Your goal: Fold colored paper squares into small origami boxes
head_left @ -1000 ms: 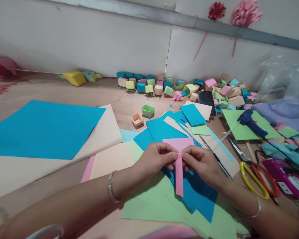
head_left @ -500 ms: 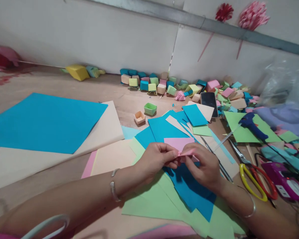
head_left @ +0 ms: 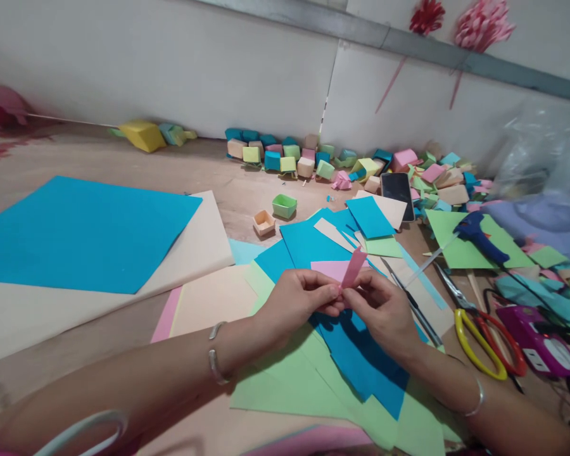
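A narrow pink paper strip [head_left: 354, 267] stands up between my fingertips, its lower end pinched. My left hand [head_left: 304, 301] is closed on that lower end with thumb and forefinger. My right hand [head_left: 384, 310] pinches the strip at the same spot, fingertips touching those of the left. Beneath the hands lie a pink paper sheet [head_left: 325, 268] and blue paper [head_left: 361, 354] on top of light green sheets [head_left: 289, 373]. Just beyond are a small green paper box [head_left: 284, 206] and a peach one [head_left: 264, 222], both with their hollow sides up.
Scissors [head_left: 479, 342], a craft knife [head_left: 415, 307] and a blue glue gun [head_left: 482, 237] lie to the right, near a magenta power strip [head_left: 541, 342]. A phone [head_left: 398, 196] and several paper boxes [head_left: 272, 161] are near the wall. A large blue sheet [head_left: 85, 234] lies left.
The pink strip, which lay sideways under my right fingers, now points upward. My right fingers have shifted down to its base, while the left hand has stayed nearly in place.
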A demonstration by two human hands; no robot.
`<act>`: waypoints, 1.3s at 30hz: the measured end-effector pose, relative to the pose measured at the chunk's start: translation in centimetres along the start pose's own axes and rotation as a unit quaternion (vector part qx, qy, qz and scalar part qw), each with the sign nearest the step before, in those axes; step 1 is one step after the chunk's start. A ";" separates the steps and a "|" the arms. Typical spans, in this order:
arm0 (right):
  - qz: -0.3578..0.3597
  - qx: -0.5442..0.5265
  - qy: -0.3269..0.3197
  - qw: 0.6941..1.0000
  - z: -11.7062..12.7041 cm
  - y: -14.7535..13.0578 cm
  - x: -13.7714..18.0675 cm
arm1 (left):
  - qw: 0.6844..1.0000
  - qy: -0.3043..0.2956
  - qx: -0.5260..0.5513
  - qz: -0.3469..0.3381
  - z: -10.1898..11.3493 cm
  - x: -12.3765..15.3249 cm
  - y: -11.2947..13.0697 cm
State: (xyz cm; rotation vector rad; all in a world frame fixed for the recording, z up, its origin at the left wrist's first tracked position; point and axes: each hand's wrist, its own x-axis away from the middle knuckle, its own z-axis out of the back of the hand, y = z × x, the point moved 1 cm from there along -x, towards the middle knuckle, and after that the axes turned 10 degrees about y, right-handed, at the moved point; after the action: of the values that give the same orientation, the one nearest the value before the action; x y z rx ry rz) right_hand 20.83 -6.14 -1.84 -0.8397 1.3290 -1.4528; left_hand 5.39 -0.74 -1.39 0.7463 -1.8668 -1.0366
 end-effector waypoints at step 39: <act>-0.085 -0.117 -0.040 0.989 0.4 0.1 -0.1 | 0.971 -0.018 -0.166 -0.169 -0.2 0.5 0.7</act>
State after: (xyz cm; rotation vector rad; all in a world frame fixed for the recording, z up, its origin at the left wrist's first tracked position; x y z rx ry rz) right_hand 21.26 -6.16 -1.86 -1.1771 1.4119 -1.3919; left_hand 5.27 -0.91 -0.49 0.8621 -1.5679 -1.5430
